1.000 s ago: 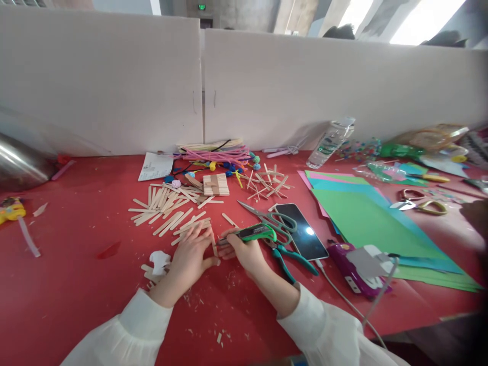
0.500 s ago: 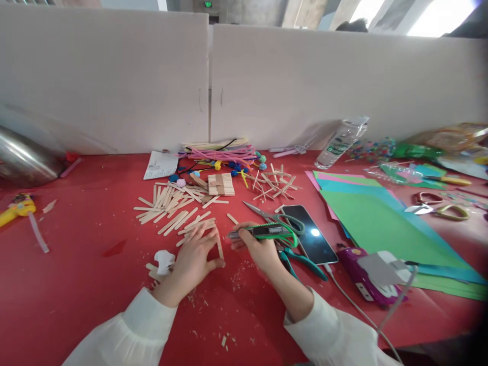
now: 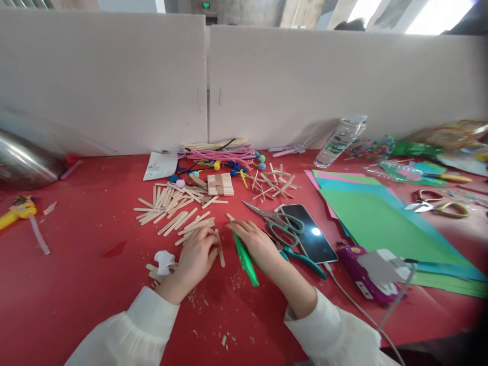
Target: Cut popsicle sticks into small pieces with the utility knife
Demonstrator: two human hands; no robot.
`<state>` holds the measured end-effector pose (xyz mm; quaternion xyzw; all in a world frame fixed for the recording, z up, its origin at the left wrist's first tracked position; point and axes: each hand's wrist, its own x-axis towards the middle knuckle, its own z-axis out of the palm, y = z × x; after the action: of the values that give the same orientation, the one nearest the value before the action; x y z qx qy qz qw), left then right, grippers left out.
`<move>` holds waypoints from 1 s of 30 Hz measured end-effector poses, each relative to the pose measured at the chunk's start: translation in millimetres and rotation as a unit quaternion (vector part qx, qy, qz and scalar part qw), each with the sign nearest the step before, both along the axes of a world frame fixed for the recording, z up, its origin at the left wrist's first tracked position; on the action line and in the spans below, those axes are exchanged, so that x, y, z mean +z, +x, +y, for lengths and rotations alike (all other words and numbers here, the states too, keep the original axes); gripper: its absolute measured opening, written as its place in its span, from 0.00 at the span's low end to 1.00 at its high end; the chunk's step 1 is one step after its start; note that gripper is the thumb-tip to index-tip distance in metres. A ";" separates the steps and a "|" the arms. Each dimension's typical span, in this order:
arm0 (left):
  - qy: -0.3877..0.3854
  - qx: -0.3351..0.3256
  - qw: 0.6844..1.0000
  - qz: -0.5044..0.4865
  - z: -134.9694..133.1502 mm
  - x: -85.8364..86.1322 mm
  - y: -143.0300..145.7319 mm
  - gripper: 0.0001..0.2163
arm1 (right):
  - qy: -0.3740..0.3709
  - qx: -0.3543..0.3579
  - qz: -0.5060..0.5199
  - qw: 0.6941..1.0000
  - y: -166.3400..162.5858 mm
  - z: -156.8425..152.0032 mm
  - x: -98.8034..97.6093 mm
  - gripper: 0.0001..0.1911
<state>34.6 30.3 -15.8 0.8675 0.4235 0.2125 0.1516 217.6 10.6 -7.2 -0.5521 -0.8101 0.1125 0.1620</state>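
My left hand [image 3: 197,252] rests on the red table with its fingers curled in. Its thumb and fingertips close at the edge of a wooden craft stick [image 3: 220,253], which lies nearly upright in view. My right hand [image 3: 254,241] is bent over a green utility knife [image 3: 246,260], the handle slanting out from under the palm towards me. The blade end and my right thumb are hidden beneath the hand. Just past my right fingertips lies another stick end [image 3: 230,217]. Loose craft sticks [image 3: 168,201] are heaped beyond my left hand.
Grey-green scissors [image 3: 284,226], teal-handled pliers [image 3: 305,262] and a phone [image 3: 314,234] lie right of my right hand. Further right are coloured paper sheets [image 3: 362,208] and a purple power strip [image 3: 366,274]. A water bottle [image 3: 339,142] leans near the white partition [image 3: 305,76].
My right hand has turned over, swinging the utility knife's handle from the right round to point towards me. My left fingers have curled in beside the stick, and the thumb has drawn back.
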 end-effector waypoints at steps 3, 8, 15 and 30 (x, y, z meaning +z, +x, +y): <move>0.019 0.008 1.000 0.015 0.6 1.3 0.3 0.06 | 0.011 0.016 -0.015 1.000 -0.5 0.3 -1.8 0.25; 0.050 0.033 0.997 -0.056 0.4 6.4 -3.0 0.05 | 0.046 -0.001 0.135 0.990 -7.0 -3.9 2.4 0.16; 0.075 0.041 0.987 -0.132 -3.6 13.9 -2.4 0.05 | -0.025 -0.016 0.254 0.967 -24.6 -11.2 5.1 0.09; -0.054 0.080 0.968 -0.233 -0.7 16.1 -11.6 0.04 | -0.204 -0.036 0.482 0.851 -21.7 -9.9 9.6 0.12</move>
<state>23.1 29.6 0.3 0.7480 0.4549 0.3974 0.2750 195.9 0.7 2.4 -0.4776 -0.5690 0.5213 0.4200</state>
